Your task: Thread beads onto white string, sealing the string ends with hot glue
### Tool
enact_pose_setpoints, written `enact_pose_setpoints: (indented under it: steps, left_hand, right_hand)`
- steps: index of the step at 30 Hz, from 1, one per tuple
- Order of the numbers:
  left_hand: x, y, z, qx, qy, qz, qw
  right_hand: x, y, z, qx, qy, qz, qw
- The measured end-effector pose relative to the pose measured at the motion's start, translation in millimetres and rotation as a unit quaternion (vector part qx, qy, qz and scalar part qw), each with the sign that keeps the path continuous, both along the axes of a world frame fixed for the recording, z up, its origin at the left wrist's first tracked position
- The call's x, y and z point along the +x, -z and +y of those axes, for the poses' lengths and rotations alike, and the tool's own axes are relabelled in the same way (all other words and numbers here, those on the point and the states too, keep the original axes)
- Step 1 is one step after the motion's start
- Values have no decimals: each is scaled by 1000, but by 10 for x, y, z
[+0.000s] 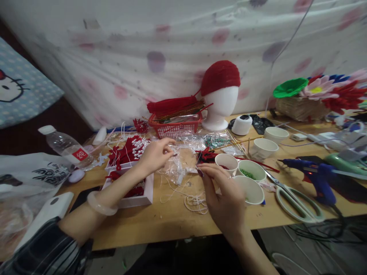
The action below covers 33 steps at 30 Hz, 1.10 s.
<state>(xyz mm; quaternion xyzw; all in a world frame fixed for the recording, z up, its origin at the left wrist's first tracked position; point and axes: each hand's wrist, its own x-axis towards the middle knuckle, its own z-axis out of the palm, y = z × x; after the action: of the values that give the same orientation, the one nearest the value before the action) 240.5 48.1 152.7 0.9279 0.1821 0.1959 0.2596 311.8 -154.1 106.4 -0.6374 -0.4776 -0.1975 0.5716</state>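
Observation:
My left hand (155, 154) hovers over the wooden table (160, 221) with its fingers curled in a pinch on something too small to make out, just above crumpled clear plastic bags (176, 168). My right hand (223, 193) pinches a thin white thread near a small red and black piece (205, 154). Loose white thread (195, 201) lies coiled on the table between the hands. A white box (143, 194) with red pieces and white beads (139, 146) sits under my left wrist. Paper cups (252, 189) stand right of my right hand, one holding green beads (247, 174).
A red basket (174, 128) of red stems and a white foam head with a red cap (220, 99) stand at the back. Scissors (295, 202) and a blue glue gun (315, 175) lie at right. A plastic bottle (67, 147) lies at left. Fabric flowers (323, 89) sit far right.

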Motion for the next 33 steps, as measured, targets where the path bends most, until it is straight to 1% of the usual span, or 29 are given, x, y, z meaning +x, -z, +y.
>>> enact_pose_setpoints:
  steps: [2,3,5,6,7,10,13,15,19,22,26,27,28,33]
  left_hand:
    - [-94,-146,-110,-27,-34,-41,998]
    - [-153,-202,-194,-98,-47,-74,991]
    - [-271,-240,-401,-264,-20,-121,957]
    - [-319,-213,-513,-316,-15,-154,936]
    - [-354,-157,-622,-356,-25,-175,918]
    - [-376,126,-861,-476,-40,-195,857]
    - [-329,401,-929,-582,-82,-235,774]
    - [-306,514,-918,-643,-108,-248,716]
    - [-302,602,-901,-761,-104,-210,605]
    - [-297,635,-922,-810,-94,-181,549]
    - [-283,694,-934,-850,-95,-206,476]
    - [-283,709,-930,-854,-97,-213,466]
    - [-285,724,-924,-854,-98,-217,462]
    - [-314,776,-890,-839,-101,-227,483]
  right_hand:
    - [-27,55,-17,11,-14,15,1000]
    - [-44,74,-27,14,-23,26,999]
    - [-87,97,-46,18,-44,55,997]
    - [-110,104,-54,19,-57,72,996]
    - [-134,112,-59,20,-71,88,993]
    - [-193,157,-53,15,-109,122,987]
    - [-227,236,-32,9,-111,142,984]
    - [-239,284,-20,9,-109,157,982]
    - [-258,328,5,-14,-137,167,976]
    - [-264,350,45,-27,-149,164,975]
    - [-261,404,96,-51,-144,171,973]
    - [-261,415,102,-58,-146,180,971]
    - [-260,425,105,-63,-149,193,968]
    - [-248,451,90,-70,-168,252,950]
